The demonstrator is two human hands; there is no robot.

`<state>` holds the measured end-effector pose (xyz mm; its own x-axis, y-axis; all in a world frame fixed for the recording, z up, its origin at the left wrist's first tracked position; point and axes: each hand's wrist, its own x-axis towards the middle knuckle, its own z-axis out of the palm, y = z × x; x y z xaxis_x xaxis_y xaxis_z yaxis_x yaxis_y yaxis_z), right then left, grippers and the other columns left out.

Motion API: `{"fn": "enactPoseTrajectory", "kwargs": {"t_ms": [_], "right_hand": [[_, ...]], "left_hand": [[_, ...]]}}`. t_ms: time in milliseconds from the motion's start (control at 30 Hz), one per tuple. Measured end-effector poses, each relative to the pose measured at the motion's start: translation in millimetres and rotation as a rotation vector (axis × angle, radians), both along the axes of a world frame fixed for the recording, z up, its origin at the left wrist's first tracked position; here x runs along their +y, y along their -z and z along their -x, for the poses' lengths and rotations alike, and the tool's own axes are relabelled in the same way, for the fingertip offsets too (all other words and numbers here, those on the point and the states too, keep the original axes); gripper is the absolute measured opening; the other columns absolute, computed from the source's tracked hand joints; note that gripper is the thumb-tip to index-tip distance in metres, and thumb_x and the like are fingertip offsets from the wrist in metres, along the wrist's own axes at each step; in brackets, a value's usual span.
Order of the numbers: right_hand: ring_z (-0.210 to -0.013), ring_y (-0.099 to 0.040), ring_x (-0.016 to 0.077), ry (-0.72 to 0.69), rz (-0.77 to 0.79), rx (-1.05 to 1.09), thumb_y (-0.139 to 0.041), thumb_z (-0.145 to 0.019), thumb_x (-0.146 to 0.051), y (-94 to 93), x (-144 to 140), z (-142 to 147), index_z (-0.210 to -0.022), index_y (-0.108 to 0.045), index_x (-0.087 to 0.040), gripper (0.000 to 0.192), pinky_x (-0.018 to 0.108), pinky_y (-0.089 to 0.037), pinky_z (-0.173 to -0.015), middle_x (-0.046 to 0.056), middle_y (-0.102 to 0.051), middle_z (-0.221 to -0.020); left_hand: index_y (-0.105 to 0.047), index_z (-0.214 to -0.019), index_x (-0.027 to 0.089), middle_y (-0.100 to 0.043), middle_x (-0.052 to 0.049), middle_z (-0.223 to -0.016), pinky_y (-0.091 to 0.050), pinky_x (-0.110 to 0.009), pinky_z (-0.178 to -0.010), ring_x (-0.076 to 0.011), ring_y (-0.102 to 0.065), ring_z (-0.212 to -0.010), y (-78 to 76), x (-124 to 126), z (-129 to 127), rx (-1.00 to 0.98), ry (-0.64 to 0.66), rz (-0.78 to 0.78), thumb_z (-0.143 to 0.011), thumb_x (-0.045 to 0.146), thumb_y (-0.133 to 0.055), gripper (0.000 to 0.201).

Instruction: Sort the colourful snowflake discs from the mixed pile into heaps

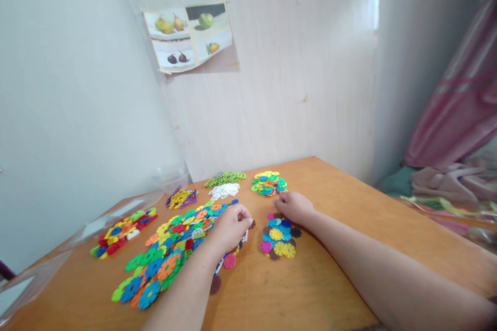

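Observation:
My left hand (234, 226) is closed in a pinch over the right side of the large mixed pile of plastic discs (166, 266). A small brown notched disc (253, 224) shows at its fingertips. My right hand (294, 206) is closed, with its fingertips down at the top edge of a smaller pile of notched discs (276, 235) in yellow, blue, pink, brown and black. Whatever lies under those fingertips is hidden. Just beyond that hand sits a heap of green, yellow, orange and blue discs (268, 184).
Along the back of the wooden table (310, 279) are green pieces (227, 179), white pieces (224, 191) and yellow-purple pieces (181, 197). Coloured blocks (123, 231) lie at the left, near clear plastic lids (95, 225) and a clear tub (171, 176). A wall stands behind.

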<state>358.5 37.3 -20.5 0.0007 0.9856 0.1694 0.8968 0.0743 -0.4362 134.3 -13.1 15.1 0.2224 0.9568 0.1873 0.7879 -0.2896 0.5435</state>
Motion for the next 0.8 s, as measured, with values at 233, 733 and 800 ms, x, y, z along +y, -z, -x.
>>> {"fn": "enactPoseTrajectory", "kwargs": {"t_ms": [233,733,800], "right_hand": [[-0.074,-0.059,0.0174,0.006,-0.007,0.006,-0.045,-0.089,-0.048,0.3,0,0,-0.075,-0.065,-0.022,0.035,0.025,-0.026,-0.053,0.005,-0.068,-0.080],[-0.071,-0.056,0.0159,-0.012,-0.011,0.013,-0.045,-0.088,-0.047,3.1,2,-1,-0.070,-0.061,-0.022,0.035,0.025,-0.024,-0.054,0.003,-0.065,-0.076],[-0.069,-0.055,0.0154,-0.014,-0.006,0.011,-0.045,-0.088,-0.046,2.8,2,-1,-0.070,-0.061,-0.021,0.035,0.025,-0.024,-0.054,0.003,-0.065,-0.075]], "left_hand": [[-0.065,-0.085,0.018,-0.070,-0.001,-0.080,-0.045,-0.022,-0.060,-0.0133,-0.061,-0.071,3.6,-6,-39,-0.232,0.066,0.098,-0.078,0.026,-0.057,0.013],[-0.074,-0.082,0.029,-0.072,-0.003,-0.093,-0.041,-0.037,-0.085,-0.0268,-0.061,-0.095,-12.5,-5,24,0.273,-0.052,-0.025,-0.064,0.030,-0.071,0.018],[-0.075,-0.082,0.031,-0.071,-0.003,-0.098,-0.040,-0.040,-0.089,-0.0287,-0.059,-0.101,-13.0,-9,22,0.366,-0.059,-0.027,-0.066,0.032,-0.070,0.017]]}}
